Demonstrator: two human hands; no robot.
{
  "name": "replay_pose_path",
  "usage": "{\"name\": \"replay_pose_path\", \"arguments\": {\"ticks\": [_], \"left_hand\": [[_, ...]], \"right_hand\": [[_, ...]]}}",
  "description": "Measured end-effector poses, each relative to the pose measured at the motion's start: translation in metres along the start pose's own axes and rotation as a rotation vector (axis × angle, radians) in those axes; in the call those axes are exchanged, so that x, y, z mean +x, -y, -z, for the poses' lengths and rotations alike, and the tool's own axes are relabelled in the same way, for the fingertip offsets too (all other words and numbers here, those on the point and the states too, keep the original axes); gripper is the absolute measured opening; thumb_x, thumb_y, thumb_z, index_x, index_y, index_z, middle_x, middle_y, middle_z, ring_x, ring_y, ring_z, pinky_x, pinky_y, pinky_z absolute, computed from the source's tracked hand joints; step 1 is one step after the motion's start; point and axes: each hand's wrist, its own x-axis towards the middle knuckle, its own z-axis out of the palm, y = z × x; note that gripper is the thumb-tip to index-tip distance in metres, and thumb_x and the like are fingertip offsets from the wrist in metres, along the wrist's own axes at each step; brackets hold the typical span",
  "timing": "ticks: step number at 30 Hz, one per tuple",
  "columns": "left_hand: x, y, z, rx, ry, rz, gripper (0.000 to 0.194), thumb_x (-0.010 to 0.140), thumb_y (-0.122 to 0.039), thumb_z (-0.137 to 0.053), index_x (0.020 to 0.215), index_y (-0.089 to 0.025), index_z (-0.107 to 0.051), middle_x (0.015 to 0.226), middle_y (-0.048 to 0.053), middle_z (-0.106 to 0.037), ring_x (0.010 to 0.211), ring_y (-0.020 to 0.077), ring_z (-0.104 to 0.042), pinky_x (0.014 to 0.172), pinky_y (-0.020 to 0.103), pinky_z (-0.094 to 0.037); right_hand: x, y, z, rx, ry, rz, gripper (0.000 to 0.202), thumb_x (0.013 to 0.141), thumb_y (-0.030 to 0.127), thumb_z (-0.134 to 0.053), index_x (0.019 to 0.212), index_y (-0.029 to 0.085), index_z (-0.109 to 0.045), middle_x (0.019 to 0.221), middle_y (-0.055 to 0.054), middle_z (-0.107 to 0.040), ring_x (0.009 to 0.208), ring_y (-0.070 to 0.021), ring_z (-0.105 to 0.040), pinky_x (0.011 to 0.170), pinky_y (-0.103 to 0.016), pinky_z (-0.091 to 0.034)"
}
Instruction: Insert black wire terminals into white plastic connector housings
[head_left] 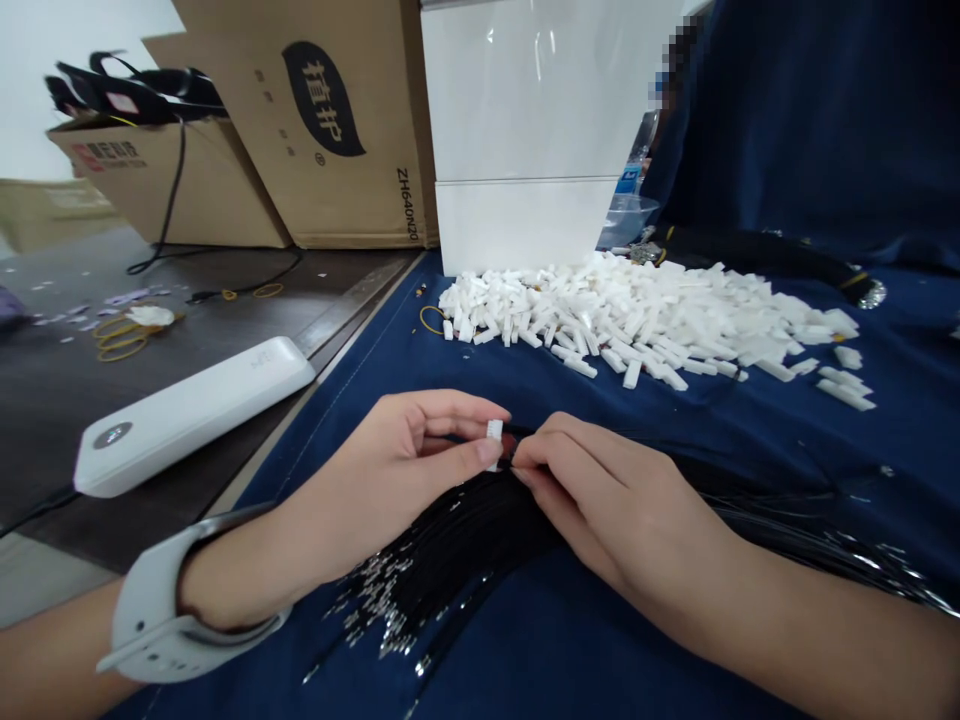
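While both hands meet near the middle of the view, the left hand (409, 445) grips a small white connector (494, 430) between thumb and fingertips, the piece standing roughly upright. The left fingers are narrow on it, the remaining ones curled behind. The right hand (619, 490) is just beside it, its fingers pinched together on a thin dark wire next to the connector. Whether the wire end is seated inside the connector cannot be told, the fingertips covering the join.

Beneath the hands, a bundle of black wires (480, 530) lies across a dark blue cloth (540, 640), its bright metal ends fanned toward the lower left. Further back on the cloth, a loose pile of white connectors (660, 315) is spread in front of a white container (525, 110), a few pieces lying apart at the right edge. A dark bundle (757, 250) with metallic ends lies behind the pile.

To the left, on a dark brown surface (352, 275), a long white device (199, 415) lies at an angle, near yellow bands (120, 340). Behind stand a large carton (352, 190) and a smaller carton (187, 185). A pale grey strap (150, 610) encircles the left wrist
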Motion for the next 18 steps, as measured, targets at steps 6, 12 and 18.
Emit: {"name": "replay_pose_path", "arguments": {"ticks": [6,12,18], "left_hand": [[0.001,0.001,-0.002,0.044,0.017,-0.017,0.020,0.076,-0.026,-0.079,0.093,-0.020,-0.072,0.087,-0.001,-0.075,0.081,0.0090,-0.068,0.076,0.016,-0.052],[0.010,-0.003,0.004,0.225,0.011,-0.095,0.015,0.081,-0.023,-0.071,0.095,-0.018,-0.069,0.090,0.000,-0.074,0.081,0.0107,-0.069,0.076,0.020,-0.052],[0.018,-0.003,0.013,0.303,0.008,-0.061,0.023,0.079,-0.026,-0.072,0.099,-0.017,-0.067,0.087,0.001,-0.073,0.079,0.0132,-0.068,0.075,0.024,-0.051]], "right_hand": [[0.001,0.002,-0.002,-0.034,0.013,0.013,0.017,0.092,0.004,-0.043,0.091,0.010,-0.059,0.080,-0.006,-0.057,0.069,-0.0154,-0.053,0.060,-0.026,-0.047],[0.004,-0.005,0.008,-0.201,-0.009,0.068,0.015,0.090,0.003,-0.048,0.087,0.010,-0.060,0.078,-0.006,-0.057,0.067,-0.0173,-0.052,0.061,-0.030,-0.045],[0.009,0.001,0.025,-0.200,-0.020,0.077,0.017,0.091,0.005,-0.048,0.084,0.011,-0.063,0.084,-0.008,-0.059,0.080,-0.0211,-0.054,0.075,-0.036,-0.047]]}}
